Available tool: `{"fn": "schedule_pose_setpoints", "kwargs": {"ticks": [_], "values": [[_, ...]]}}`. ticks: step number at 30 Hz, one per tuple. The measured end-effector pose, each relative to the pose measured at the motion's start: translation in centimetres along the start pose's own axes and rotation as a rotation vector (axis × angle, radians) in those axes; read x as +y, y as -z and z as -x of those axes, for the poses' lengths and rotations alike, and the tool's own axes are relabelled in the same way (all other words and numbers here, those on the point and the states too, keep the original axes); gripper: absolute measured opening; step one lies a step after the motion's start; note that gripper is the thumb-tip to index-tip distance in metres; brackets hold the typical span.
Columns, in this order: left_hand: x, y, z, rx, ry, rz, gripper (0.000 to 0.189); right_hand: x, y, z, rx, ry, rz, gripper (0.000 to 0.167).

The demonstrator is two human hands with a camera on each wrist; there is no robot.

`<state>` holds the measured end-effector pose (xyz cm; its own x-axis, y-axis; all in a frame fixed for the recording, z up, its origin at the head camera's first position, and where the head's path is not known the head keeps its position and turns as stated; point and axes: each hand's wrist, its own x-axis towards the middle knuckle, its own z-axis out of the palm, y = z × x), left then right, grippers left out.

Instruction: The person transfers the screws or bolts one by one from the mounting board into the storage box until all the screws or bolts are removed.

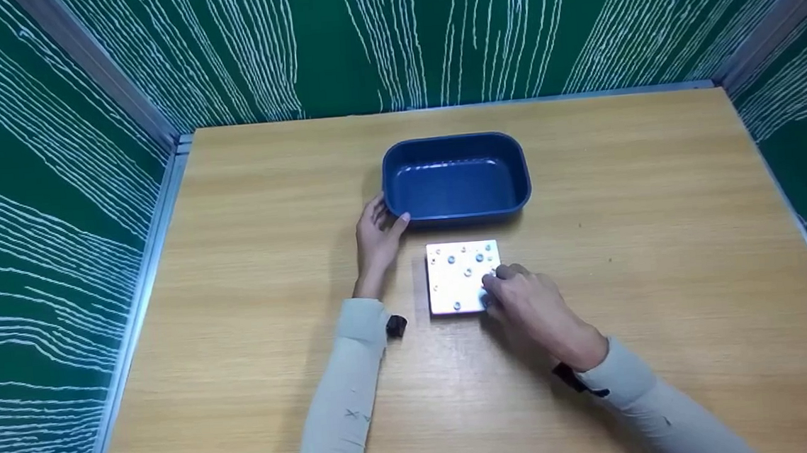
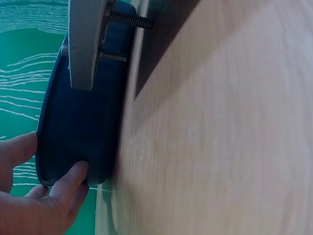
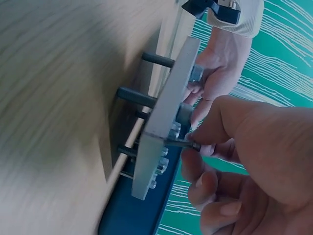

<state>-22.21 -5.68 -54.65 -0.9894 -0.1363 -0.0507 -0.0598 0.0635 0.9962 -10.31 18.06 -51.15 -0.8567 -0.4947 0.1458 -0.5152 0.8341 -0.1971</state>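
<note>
A square light metal plate (image 1: 454,283) carries several bolts of differing sizes, their shanks poking out underneath in both wrist views. At the plate's right edge, my right hand (image 1: 533,310) pinches a thin bolt (image 3: 183,143) between thumb and fingertip. Part of that bolt's shank shows between the plate and my fingers. My left hand (image 1: 378,246) touches the near left corner of a dark blue rectangular container (image 1: 460,217), thumb and fingers spread around the outside of the corner. In the left wrist view, these fingertips (image 2: 78,169) lie against the container's wall.
The container stands upright behind the plate on a wood-grain table (image 1: 237,281). Green panels (image 1: 321,62) with white wavy lines border the table at the back and both sides. Dark wrist devices (image 1: 396,326) sit at both cuffs.
</note>
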Motion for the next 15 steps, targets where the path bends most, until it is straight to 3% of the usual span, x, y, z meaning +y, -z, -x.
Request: {"fn": "schedule_pose_setpoints", "kwargs": {"ticks": [6, 15], "values": [[-0.1, -0.1, 0.0, 0.01, 0.008, 0.008, 0.062, 0.1, 0.4, 0.2, 0.092, 0.088, 0.057, 0.015], [-0.1, -0.1, 0.0, 0.01, 0.025, -0.006, 0.063, -0.1, 1.8, -0.1, 0.036, 0.148, 0.115, 0.016]]}}
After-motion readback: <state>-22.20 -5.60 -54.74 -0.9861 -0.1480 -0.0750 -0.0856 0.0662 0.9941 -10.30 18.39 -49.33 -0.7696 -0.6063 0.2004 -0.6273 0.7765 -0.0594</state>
